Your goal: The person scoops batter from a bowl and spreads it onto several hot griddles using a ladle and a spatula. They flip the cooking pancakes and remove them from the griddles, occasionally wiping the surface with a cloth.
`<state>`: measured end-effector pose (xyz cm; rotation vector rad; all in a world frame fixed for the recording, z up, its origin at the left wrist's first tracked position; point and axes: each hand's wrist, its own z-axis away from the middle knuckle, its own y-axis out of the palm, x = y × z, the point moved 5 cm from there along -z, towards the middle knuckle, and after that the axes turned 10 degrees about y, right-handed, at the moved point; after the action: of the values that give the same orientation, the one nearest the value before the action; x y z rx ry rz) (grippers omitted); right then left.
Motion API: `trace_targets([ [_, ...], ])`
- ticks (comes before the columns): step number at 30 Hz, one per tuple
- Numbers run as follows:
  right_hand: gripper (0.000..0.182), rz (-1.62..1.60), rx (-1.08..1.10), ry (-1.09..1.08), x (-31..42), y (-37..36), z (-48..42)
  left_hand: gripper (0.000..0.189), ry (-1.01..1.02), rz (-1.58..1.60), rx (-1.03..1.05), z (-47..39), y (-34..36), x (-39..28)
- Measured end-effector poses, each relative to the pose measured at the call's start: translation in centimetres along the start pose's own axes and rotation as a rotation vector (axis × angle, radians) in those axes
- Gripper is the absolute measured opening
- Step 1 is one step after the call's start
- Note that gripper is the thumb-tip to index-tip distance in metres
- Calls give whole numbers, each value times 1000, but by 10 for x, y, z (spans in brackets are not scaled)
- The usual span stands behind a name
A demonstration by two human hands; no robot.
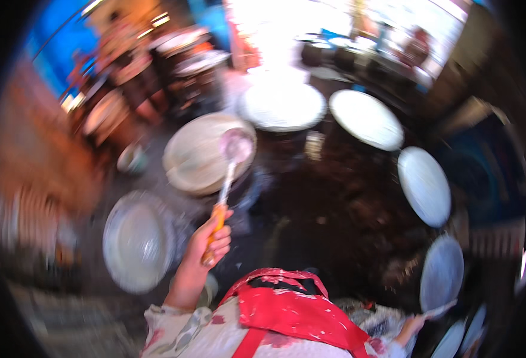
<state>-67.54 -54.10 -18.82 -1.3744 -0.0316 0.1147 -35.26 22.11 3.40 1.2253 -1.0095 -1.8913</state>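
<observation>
My left hand (214,237) is closed round the orange handle of a ladle (225,188). The ladle's bowl is over a large round basin (191,152) with pale contents, blurred by motion. At the lower right, my right hand (413,329) grips a thin pale stick-like tool (442,309), whose kind I cannot tell. That tool lies across the lower edge of a round pale disc (442,273). Several more round white discs curve along the right and top, among them one at the right (424,186) and one at the upper right (366,120).
A wide metal basin (137,241) with pale liquid stands at the left. A small container (131,157) is beyond it. One person (131,62) stands at the upper left near round vessels (200,62); another person (415,47) is at the upper right. The floor (316,215) is dark.
</observation>
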Motion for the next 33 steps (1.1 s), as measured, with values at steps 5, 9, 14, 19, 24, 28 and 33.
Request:
trace_targets([
  [5, 26, -836, 152, 321, 40, 16, 32, 35, 338, -128, -320, 106, -81, -84],
  [9, 27, -1052, 179, 258, 96, 29, 64, 33, 429, -254, -552, 189, -159, -108],
  [14, 30, -936, 191, -394, 200, 13, 237, 29, 285, -499, -855, 246, -265, -118],
  [19, 26, -895, 454, -657, 266, -12, 388, 29, 88, -1127, -937, 229, -364, -143],
  [24, 25, -632, 281, -1309, 297, -39, 511, 33, 31, -2127, -750, 212, -451, -147],
  [28, 22, -428, 451, -1414, 315, -6, 557, 32, -201, -1560, -594, 235, -459, -140],
  [33, 20, -276, 568, -1610, 317, 39, 618, 31, -272, -434, -702, 284, -396, -101],
])
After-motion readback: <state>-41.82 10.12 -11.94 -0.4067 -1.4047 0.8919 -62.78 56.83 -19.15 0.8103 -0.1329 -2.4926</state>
